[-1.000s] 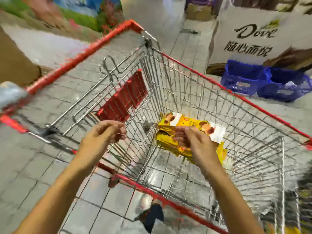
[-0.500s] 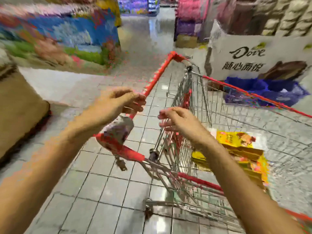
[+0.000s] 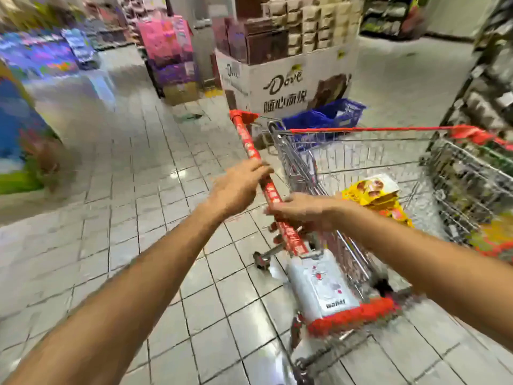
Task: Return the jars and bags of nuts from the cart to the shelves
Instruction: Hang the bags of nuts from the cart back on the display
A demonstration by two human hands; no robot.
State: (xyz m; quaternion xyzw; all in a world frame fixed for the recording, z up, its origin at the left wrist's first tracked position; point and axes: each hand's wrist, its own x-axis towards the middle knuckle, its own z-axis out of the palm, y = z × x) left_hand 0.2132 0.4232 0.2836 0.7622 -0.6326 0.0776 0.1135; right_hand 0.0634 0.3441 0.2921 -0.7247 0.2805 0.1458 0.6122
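Gripping hand (the right one): the right hand (image 3: 301,211) lies on the red handle bar (image 3: 248,143) of the cart, and its fingers are curled under the bar, so it has hold of it.
Left hand: the left hand (image 3: 240,187) is a little further along the same bar. Its fingers are stretched nearly straight across the top. It holds nothing that I can see, and the blur hides whether the fingertips touch the bar.
Arms: both bare forearms reach forward, the left from the lower left corner and the right from the right edge.
Cart: the wire cart (image 3: 361,154) stands on the tiled floor (image 3: 138,190), turned sideways to the person, with red trim along its rim.
Bags of nuts: a small pile of yellow bags (image 3: 369,191) lies flat on the bottom of the cart, just beyond the right wrist. The top bag shows a picture of nuts on a white patch.
White panel: a white plastic panel (image 3: 322,284) sits at the near end of the handle bar.
Behind the cart: a white display box (image 3: 288,84) printed "Dove" carries stacked brown and beige packs. Blue baskets (image 3: 327,115) stand on the floor just beside it.
Shelves: dark shelves (image 3: 491,87) full of goods rise at the right, near the far end of the cart (all quite blurred).
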